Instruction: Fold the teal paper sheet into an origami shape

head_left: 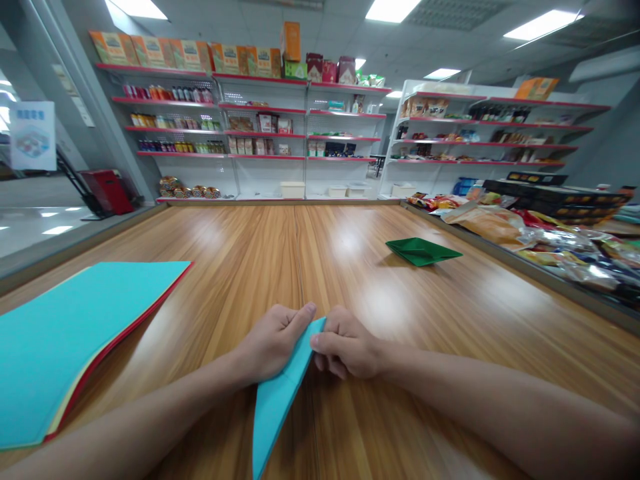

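Note:
A light blue folded sheet of paper [283, 393], long and pointed, slants over the near part of the table between both hands. My left hand [277, 337] grips its left side near the upper end, thumb lying along the edge. On the other side, my right hand [347, 343] is closed on the upper right edge, thumb on top and fingers curled. The fingers of the left hand are partly hidden behind the paper. Farther off to the right rests a green folded paper shape [423, 251], touched by neither hand.
A stack of coloured paper [100, 313], blue on top with yellow and red below, lies at the left. Past the wooden table's [240, 247] right edge are packaged snacks [540, 230] and black boxes [550, 197]. Stocked shelves [265, 133] line the back.

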`<state>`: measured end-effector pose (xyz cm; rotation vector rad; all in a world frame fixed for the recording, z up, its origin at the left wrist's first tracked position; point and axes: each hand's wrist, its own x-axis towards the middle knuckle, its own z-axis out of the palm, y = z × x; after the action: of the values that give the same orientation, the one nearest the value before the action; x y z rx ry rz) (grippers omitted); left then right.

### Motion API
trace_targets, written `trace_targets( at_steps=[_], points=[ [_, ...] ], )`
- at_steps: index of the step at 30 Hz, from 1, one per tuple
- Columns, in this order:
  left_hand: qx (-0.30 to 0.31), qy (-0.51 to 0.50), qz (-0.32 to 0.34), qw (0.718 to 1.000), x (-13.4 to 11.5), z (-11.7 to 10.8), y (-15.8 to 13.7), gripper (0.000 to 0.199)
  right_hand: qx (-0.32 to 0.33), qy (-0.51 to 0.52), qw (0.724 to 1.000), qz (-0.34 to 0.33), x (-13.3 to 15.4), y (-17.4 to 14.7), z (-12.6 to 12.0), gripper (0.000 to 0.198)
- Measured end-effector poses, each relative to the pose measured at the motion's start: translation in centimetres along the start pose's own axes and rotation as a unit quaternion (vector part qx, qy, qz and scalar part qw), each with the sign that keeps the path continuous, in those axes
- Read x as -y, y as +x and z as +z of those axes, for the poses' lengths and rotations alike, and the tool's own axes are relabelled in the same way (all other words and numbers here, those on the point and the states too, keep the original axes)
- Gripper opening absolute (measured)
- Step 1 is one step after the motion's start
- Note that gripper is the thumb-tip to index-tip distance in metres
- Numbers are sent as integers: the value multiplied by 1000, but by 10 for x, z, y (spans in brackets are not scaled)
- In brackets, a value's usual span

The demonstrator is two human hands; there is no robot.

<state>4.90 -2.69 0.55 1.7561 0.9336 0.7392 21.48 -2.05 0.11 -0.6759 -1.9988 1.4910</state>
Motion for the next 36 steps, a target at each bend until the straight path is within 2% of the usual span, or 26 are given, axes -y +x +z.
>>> trace_targets(
  at_steps=[4, 12, 18, 22, 26, 30, 34, 36],
  points=[
    [-19, 21, -10, 1000, 5, 0, 2, 64, -38, 55, 998, -5, -10, 4, -1, 42],
    [6, 21, -10, 1000, -1, -2, -1, 63, -8, 50, 998, -48, -2, -1, 1, 43],
    [-80, 66, 1, 995, 3, -1, 1, 61, -24, 65, 997, -31, -8, 4, 0, 45],
    [-79, 97, 16, 992, 2, 1, 2, 59, -66, 64, 996, -19, -13, 5, -1, 45],
    [-112, 148, 12, 983, 2, 4, 1, 61, -69, 32, 997, -13, -14, 3, -2, 44],
    [-122, 130, 7, 984, 7, 4, 2, 61, -95, 37, 995, -1, -11, 4, -1, 46],
    [-170, 126, -10, 977, 16, 2, 5, 59, -62, -32, 997, -20, -6, 7, 1, 46],
    [-187, 139, -6, 972, 18, 1, 6, 57, -52, -47, 998, -4, -5, 8, 1, 43]
  ],
)
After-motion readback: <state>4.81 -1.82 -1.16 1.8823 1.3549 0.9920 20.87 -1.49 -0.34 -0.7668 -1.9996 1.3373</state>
